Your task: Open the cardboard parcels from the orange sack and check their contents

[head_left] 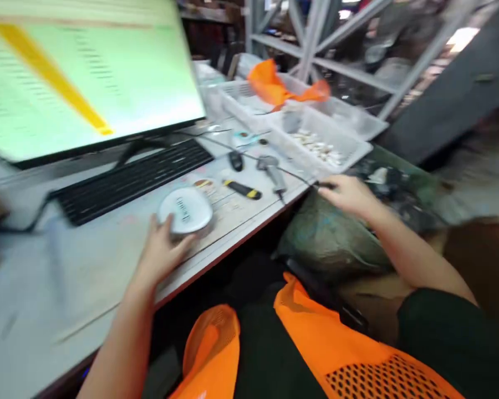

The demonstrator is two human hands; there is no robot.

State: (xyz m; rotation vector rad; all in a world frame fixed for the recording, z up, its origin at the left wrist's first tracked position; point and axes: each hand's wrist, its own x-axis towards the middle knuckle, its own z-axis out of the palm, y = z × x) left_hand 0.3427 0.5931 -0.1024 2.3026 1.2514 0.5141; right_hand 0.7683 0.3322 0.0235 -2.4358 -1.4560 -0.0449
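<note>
My left hand [161, 252] rests on the near side of a round white device [186, 210] lying on the grey desk [108, 260], fingers curled against its rim. My right hand [347, 194] reaches past the desk's right edge over a dark green bag [328, 238], its fingertips pinched on a small dark thing that motion blur keeps me from naming. A black and yellow tool [243, 189] and a grey handheld scanner [273, 170] lie on the desk between the two hands.
A black keyboard [133, 177] sits under a monitor [83, 72] showing a green screen. White plastic baskets [316, 138] with small pale parts and an orange bag [274, 86] stand behind. Metal racking rises at the back. I wear an orange vest [336, 343].
</note>
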